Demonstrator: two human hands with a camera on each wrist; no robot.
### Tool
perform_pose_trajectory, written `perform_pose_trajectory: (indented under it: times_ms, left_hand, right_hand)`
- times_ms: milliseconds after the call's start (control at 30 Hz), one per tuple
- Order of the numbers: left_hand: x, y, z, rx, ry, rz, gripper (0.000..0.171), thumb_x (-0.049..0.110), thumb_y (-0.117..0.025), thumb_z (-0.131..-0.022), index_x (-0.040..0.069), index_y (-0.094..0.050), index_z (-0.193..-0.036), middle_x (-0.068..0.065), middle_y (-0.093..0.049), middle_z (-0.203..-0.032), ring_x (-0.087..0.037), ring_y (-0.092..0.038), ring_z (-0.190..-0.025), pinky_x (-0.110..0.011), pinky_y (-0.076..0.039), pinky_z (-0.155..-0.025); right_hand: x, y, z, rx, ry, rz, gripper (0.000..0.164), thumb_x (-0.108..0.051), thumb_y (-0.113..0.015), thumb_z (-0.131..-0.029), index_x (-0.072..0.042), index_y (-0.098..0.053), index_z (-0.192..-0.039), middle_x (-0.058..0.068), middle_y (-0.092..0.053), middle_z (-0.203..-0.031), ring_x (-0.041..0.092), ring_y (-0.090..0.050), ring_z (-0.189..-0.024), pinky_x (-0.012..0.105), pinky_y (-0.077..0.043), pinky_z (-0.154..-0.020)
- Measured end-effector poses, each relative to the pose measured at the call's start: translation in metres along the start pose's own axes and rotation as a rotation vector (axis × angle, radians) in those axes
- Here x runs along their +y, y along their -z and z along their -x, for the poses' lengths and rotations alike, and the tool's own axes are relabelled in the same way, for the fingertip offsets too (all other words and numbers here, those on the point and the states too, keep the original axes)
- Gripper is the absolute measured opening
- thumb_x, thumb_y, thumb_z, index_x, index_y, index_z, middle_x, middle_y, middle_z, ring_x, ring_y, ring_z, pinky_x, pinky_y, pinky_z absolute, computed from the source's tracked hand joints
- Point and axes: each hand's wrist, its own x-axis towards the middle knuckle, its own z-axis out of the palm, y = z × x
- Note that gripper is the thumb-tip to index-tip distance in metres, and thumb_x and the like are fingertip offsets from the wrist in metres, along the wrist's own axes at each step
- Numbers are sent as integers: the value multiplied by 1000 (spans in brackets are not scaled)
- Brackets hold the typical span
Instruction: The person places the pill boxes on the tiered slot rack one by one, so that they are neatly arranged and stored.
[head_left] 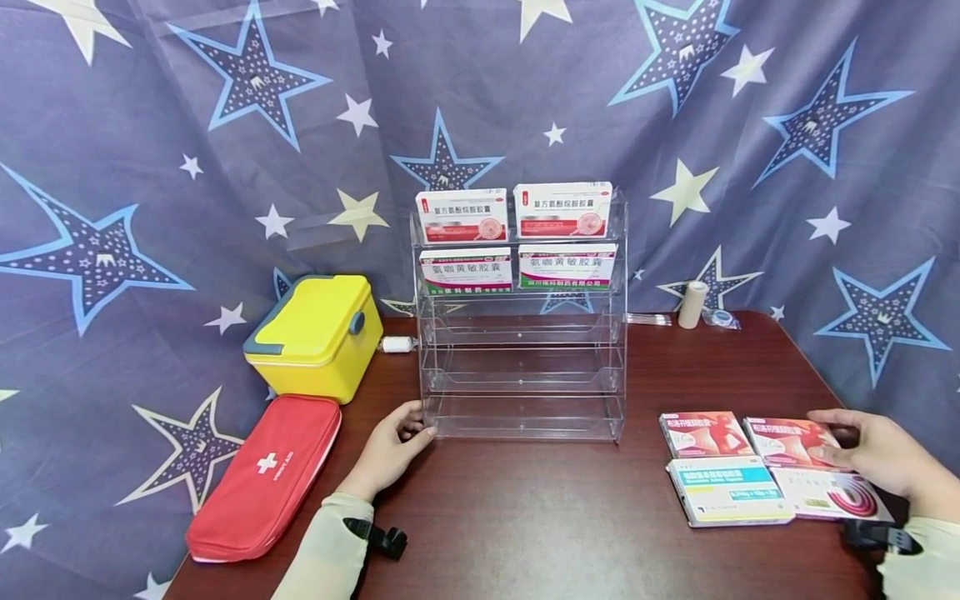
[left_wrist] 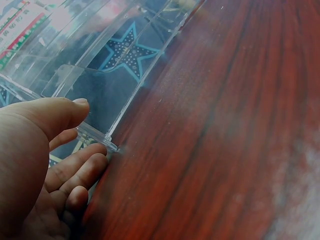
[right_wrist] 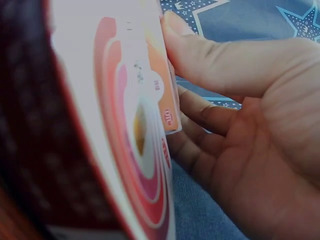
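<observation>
A clear tiered display rack (head_left: pixel 521 406) stands on the table with white-and-red medicine boxes (head_left: pixel 463 218) on its top tier and green-and-purple-edged boxes (head_left: pixel 468 272) on the tier below. My left hand (head_left: pixel 386 450) holds the rack's lower left corner, thumb and fingers on either side of it in the left wrist view. At the right, my right hand (head_left: pixel 885 454) grips the right-hand red medicine box (head_left: pixel 783 442), its thumb over the near edge. Beside that box lies a matching red box (head_left: pixel 705 435). Nearer are a blue-and-white box (head_left: pixel 727 493) and a white box with pink curves (head_left: pixel 828 496).
A yellow lidded box (head_left: pixel 315 333) and a red first-aid pouch (head_left: pixel 262 479) lie left of the rack. Behind, at the right, stand a beige roll (head_left: pixel 692 305) and a small packet in clear wrap (head_left: pixel 722 320). A star-patterned curtain (head_left: pixel 480 83) hangs behind the table.
</observation>
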Motion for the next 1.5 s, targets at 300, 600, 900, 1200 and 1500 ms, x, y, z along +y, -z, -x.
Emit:
perform_pose_trajectory:
  times_ms: [300,600,900,1200,1500]
  left_hand:
    - [2,-1,0,-2,-1,10,44,21,-81,-94,12,-66,-134,-4,-67,-108,-20,-65,-100,-33,-51,-86]
    - [2,-1,0,-4,-3,7,44,21,-81,-94,10,-65,-134,-4,-67,-108,-20,-65,-100,-32,-51,-85]
    - [4,-1,0,-3,9,4,45,20,-82,-94,10,-65,-134,-5,-67,-110,-20,-65,-101,-32,-51,-86]
    - [2,-2,0,-6,11,10,44,21,-81,-94,12,-65,-134,-4,-67,-107,-19,-65,-100,-32,-50,-86]
    - [2,0,-1,-4,13,0,44,21,-81,-94,11,-65,-135,-4,-67,-109,-19,-65,-100,-32,-51,-86]
  right_hand:
    - [-3,1,1,109,-45,-8,58,-4,-86,-79,17,-60,-126,27,-70,-96,32,-63,-83,37,-49,-66]
    - [0,-5,5,246,-11,-7,43,1,-86,-78,7,-66,-115,23,-69,-92,27,-59,-77,26,-44,-55]
    - [-2,-4,6,302,-33,7,33,0,-83,-85,7,-67,-113,21,-69,-88,24,-57,-73,27,-43,-54]
    - [-6,-1,10,391,-102,-5,18,-9,-68,-102,4,-68,-115,23,-69,-89,24,-55,-72,30,-41,-55]
    - [-24,5,10,542,-145,-117,25,-16,-65,-105,3,-69,-122,-2,-66,-80,3,-48,-65,22,-40,-53]
